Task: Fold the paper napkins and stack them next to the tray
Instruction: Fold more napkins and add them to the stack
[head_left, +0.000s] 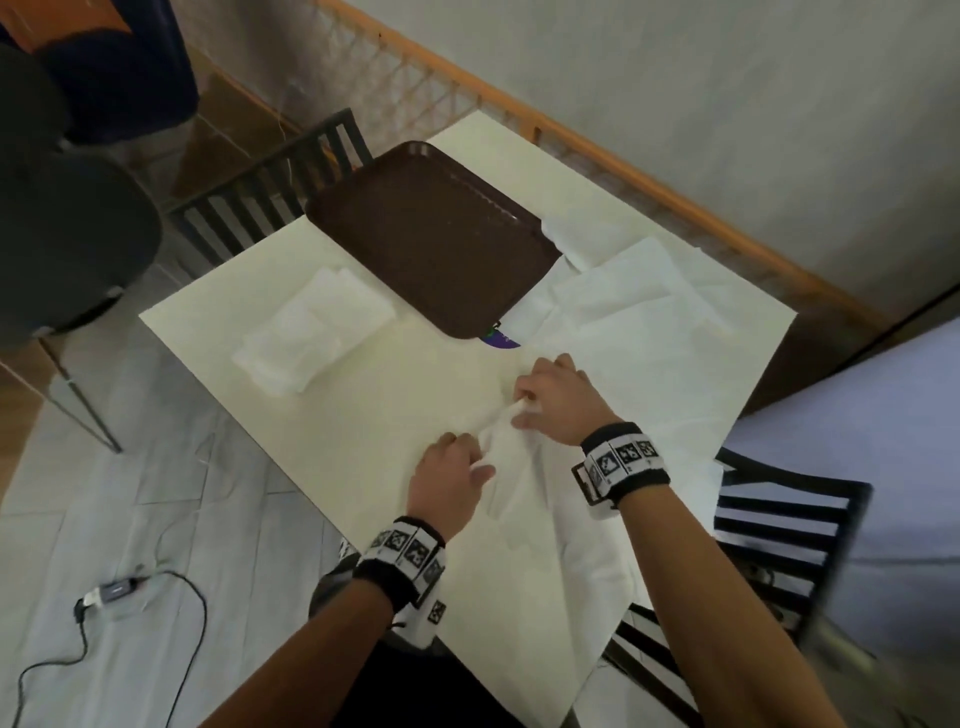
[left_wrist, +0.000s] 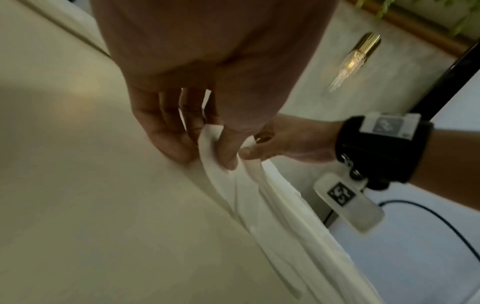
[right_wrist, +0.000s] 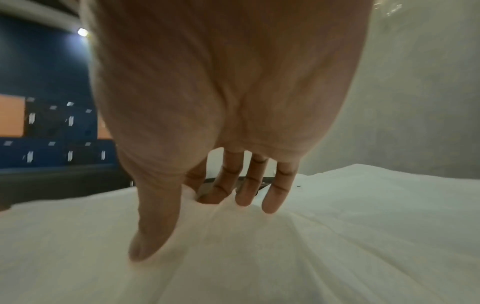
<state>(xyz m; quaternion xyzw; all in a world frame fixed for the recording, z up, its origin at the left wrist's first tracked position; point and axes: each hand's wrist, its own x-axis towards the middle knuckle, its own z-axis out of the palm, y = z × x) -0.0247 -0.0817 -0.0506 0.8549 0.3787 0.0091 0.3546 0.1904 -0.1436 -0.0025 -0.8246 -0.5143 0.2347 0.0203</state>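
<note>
Gripping: my left hand (head_left: 451, 480) and my right hand (head_left: 558, 400) each pinch the near edge of one unfolded paper napkin (head_left: 524, 499), thumb against fingers, the two hands close together.
Napkin in hand: bunched into soft pleats between my hands, the rest of it trailing toward me over the table (head_left: 363, 415) edge.
Folded stack: a pile of folded napkins (head_left: 314, 330) lies just left of the brown tray (head_left: 434, 236), near it but not touching.
Waiting pile: loose napkins (head_left: 649, 306) are spread right of the tray, one corner tucked under the tray's rim.
Step, as I judge it: I am gathering this sheet to square it up before the first fold; several sheets remain.
Risk, tearing: the paper is thin, so pulling my hands apart while both pinch hard could rip it.
Risk, crooked fold: the edge is already crumpled, and creasing it like this would give an uneven napkin that sits badly on the stack.
Risk, dragging: this sheet overlaps the loose ones, so lifting it could pull a neighbour off the table.
Writing: none readable; a purple item (head_left: 500, 339) peeks from under the tray's near corner, its print too small to make out. My wristbands carry black-and-white square markers only.
</note>
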